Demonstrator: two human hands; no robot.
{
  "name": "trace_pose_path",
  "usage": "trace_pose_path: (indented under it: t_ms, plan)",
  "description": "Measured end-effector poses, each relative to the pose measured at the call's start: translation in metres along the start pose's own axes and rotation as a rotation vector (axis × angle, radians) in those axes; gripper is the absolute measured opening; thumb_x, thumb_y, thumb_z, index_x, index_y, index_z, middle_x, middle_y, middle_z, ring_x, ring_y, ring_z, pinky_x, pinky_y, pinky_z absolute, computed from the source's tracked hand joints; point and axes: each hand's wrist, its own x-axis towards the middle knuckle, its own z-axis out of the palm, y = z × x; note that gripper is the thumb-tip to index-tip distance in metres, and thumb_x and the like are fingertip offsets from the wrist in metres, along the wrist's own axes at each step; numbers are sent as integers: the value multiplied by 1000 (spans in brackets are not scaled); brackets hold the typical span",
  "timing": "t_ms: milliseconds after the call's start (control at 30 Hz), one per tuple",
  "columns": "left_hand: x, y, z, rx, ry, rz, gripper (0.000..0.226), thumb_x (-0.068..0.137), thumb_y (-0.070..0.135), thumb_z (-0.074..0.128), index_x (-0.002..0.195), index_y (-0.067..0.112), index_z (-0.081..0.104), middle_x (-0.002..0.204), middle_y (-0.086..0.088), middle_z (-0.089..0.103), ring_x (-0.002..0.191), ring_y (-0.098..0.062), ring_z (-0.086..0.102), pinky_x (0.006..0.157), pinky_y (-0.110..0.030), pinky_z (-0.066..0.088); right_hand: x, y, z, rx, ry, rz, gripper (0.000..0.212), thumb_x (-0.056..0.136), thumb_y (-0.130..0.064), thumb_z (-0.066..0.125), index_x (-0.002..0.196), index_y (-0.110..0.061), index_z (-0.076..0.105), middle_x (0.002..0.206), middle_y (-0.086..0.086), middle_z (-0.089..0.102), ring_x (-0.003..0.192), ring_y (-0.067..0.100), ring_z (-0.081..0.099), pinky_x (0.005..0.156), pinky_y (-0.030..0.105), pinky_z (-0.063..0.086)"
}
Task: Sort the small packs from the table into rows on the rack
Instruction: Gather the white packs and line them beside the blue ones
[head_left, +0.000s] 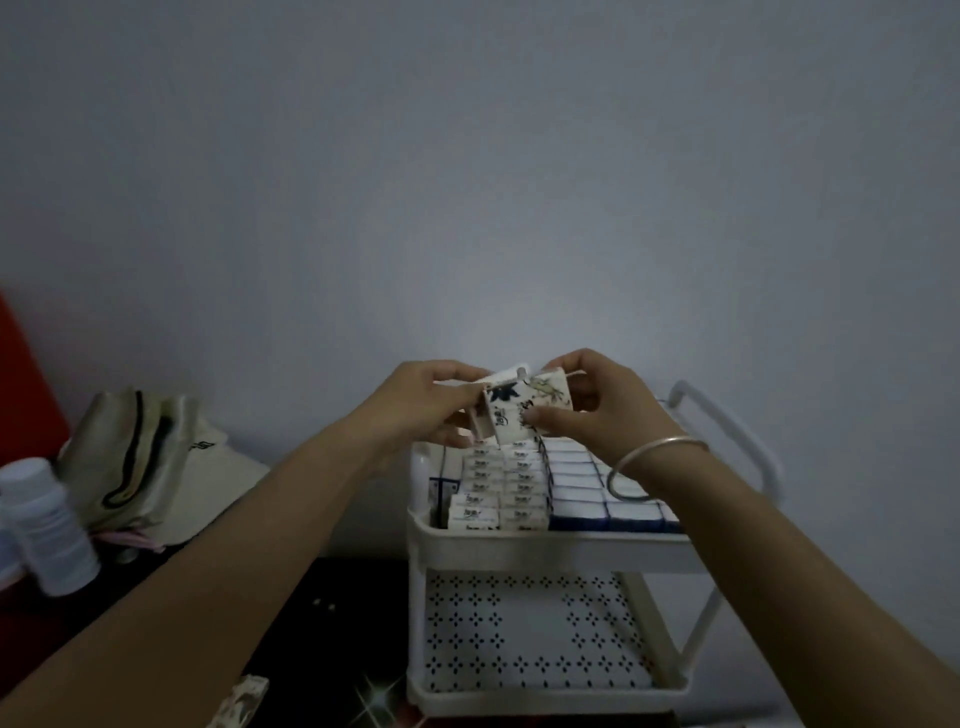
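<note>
white rack (545, 548) top tray is holding filled rows of small packs (511, 486) | left hand (415, 402) and right hand (602, 402) are hovering above the far end, fingers pinching a held cluster of packs (511, 410), upright, directly over the cream rows, both hands equally near

Bare forearms, sleeveless in view; a silver bangle (655, 467) circles the right wrist.
</note>
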Motion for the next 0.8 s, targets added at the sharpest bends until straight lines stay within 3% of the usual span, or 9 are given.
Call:
trace_pose_path:
  t_ms: [133, 200, 300, 400, 467, 533, 667, 733, 800]
  plan:
    - [7, -1, -2, -17, -113, -3, 43, 93, 52, 49, 112, 19, 70, 102, -7, 74, 93, -22, 72, 85, -40, 57, 14, 7, 3, -159, 31, -51, 36, 70, -19, 81, 99, -21, 59, 93, -5, 65, 78, 13, 67, 69, 33, 60]
    - [9, -2, -2, 20, -137, 10, 57, 80, 63, 58, 118, 21, 66, 105, -4, 74, 95, -20, 71, 87, -39, 57, 21, 13, 7, -161, 27, -41, 45, 69, -26, 82, 106, -24, 56, 94, -5, 64, 79, 10, 64, 71, 30, 59]
    - [14, -7, -2, 137, -94, 31, 56, 73, 34, 81, 124, 20, 61, 105, -2, 73, 93, -20, 71, 81, -37, 59, 32, 19, 15, -330, 87, -78, 67, 68, -39, 81, 124, -29, 47, 108, -6, 58, 91, 10, 59, 75, 24, 52]
    - [18, -3, -3, 197, 30, -23, 65, 74, 26, 81, 130, 16, 50, 110, -5, 67, 85, -16, 70, 61, -20, 55, 40, 21, 22, -705, 154, -398, 74, 73, -37, 76, 137, -27, 41, 132, -1, 48, 117, 18, 45, 94, 35, 47]
    - [24, 3, -3, 350, 123, -14, 75, 74, 33, 80, 136, 19, 40, 119, -7, 61, 99, -18, 64, 74, -24, 52, 45, 20, 31, -842, 35, -589, 73, 74, -33, 71, 139, -21, 41, 131, 2, 52, 119, 25, 42, 93, 41, 46]
    - [30, 9, -1, 503, 192, 19, 82, 75, 35, 76, 142, 17, 32, 126, -10, 58, 111, -22, 57, 92, -33, 49, 52, 20, 42, -896, -12, -591, 71, 75, -34, 70, 138, -17, 42, 125, 2, 56, 117, 26, 43, 88, 42, 47]
    - [34, 7, -5, 436, 245, 45, 84, 77, 54, 69, 143, 20, 31, 118, -7, 63, 106, -22, 62, 91, -36, 50, 75, 26, 52, -662, 91, -448, 59, 75, -32, 75, 126, -18, 50, 115, 0, 61, 106, 21, 50, 82, 33, 47]
    - [35, -5, -15, 215, 297, 33, 59, 88, 52, 57, 134, 17, 43, 103, -4, 71, 90, -18, 69, 72, -30, 53, 87, 37, 52, -398, 37, -280, 59, 73, -28, 78, 123, -18, 50, 109, 0, 62, 95, 15, 57, 78, 26, 49]
    - [38, -29, -29, 48, 420, -4, 26, 98, 28, 44, 116, 14, 56, 95, -4, 73, 80, -17, 68, 62, -27, 48, 98, 53, 56, -175, -7, -112, 57, 72, -22, 80, 121, -18, 51, 105, -1, 61, 83, 7, 59, 72, 17, 50]
